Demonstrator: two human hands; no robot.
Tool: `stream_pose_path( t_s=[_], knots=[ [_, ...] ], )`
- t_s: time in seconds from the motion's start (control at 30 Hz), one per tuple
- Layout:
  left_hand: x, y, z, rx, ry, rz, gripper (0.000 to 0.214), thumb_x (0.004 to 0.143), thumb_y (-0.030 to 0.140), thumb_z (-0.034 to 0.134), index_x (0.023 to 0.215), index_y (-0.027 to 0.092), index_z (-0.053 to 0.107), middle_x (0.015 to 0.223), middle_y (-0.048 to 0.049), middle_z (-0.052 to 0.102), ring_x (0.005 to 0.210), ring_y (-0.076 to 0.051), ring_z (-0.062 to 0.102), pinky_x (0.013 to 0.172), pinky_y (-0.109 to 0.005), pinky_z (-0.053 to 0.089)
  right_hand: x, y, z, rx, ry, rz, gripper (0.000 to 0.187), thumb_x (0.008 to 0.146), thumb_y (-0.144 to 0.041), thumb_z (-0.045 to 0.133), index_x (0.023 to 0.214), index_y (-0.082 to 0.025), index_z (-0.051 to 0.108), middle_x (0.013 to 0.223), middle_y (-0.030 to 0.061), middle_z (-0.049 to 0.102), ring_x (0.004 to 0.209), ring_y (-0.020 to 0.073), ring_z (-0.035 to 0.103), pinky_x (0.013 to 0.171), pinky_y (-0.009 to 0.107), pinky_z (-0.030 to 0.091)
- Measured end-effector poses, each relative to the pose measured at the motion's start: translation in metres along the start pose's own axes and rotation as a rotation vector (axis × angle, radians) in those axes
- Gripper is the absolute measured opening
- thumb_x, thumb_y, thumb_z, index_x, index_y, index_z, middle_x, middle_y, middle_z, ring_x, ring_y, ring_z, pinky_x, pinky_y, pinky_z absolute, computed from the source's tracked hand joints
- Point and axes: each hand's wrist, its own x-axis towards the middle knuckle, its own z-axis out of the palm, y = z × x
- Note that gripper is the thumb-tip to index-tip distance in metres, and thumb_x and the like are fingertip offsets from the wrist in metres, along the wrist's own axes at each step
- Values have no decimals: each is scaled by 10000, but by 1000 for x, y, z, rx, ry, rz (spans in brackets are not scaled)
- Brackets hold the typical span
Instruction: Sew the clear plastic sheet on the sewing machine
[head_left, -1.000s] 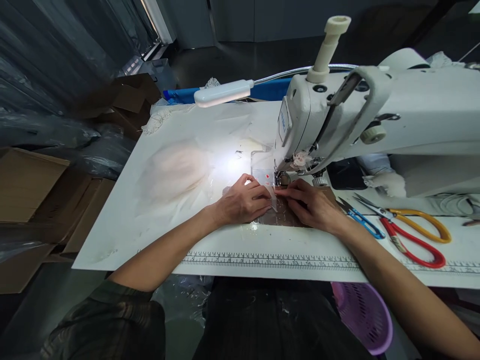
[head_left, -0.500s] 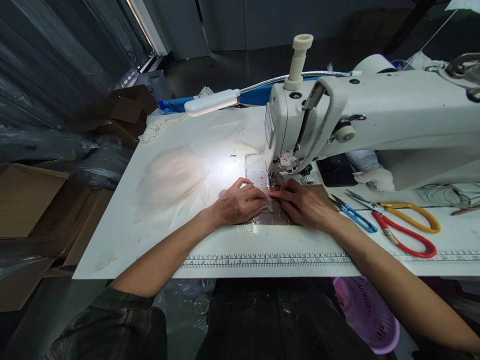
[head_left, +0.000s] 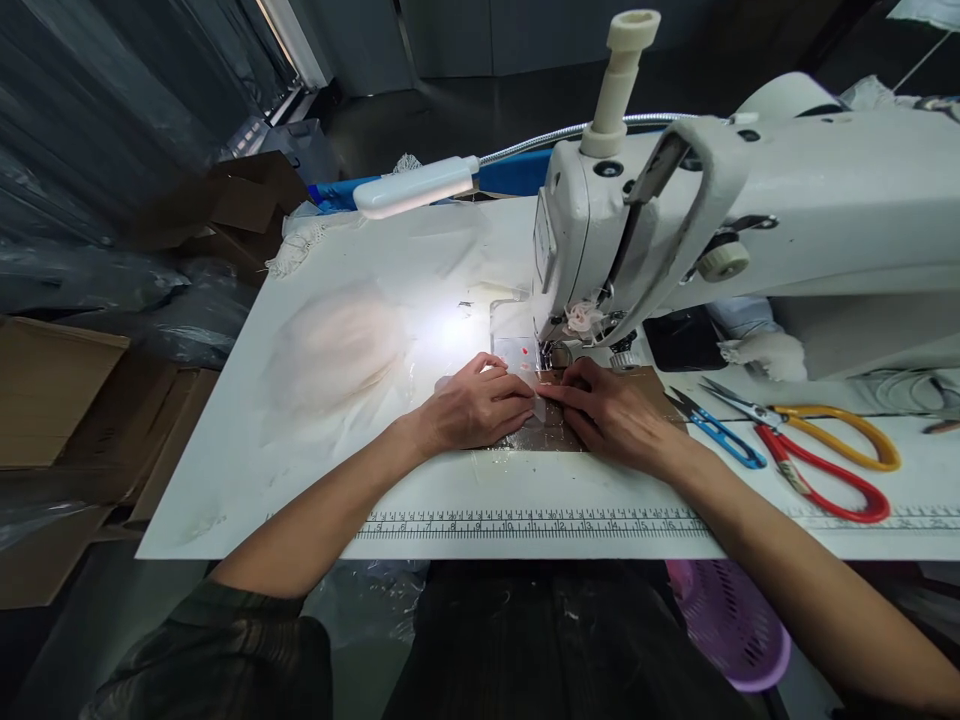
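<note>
My left hand lies on the white table just in front of the sewing machine's needle, fingers curled and pressing down a small clear piece of material. My right hand meets it from the right, fingertips pinching the same piece over a brown patch right under the presser foot. A red light dot shows on the needle plate beside the foot.
A lamp on a gooseneck lights the needle area. Blue thread snips and red-and-yellow scissors lie to the right. A pale sheer fabric heap sits left. Cardboard boxes stand beyond the table's left edge; a purple basket is below.
Both hands stay at the presser foot on the clear piece, nudging slightly toward the needle. The view has shifted a little as my head moved.
</note>
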Motion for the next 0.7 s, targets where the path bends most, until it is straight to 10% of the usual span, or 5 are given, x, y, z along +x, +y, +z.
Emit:
stream_pose_path(
  t_s=[0.27, 0.7],
  knots=[
    [-1, -1, 2, 9, -11, 3, 125, 920, 202, 523, 888, 207, 643, 963, -20, 707, 805, -124, 624, 865, -357, 459, -3, -5, -15, 203, 47, 123, 426, 905, -135, 418, 1289, -218, 585, 994, 96, 656, 809, 193, 631, 733, 349, 538],
    [1, 1, -3, 16, -44, -2, 151, 920, 205, 503, 881, 197, 649, 970, -21, 703, 815, -132, 620, 876, -357, 436, -9, -11, -6, -84, -63, -39, 370, 888, -154, 473, 1210, -218, 643, 1031, 127, 584, 862, 228, 593, 704, 362, 528]
  ],
)
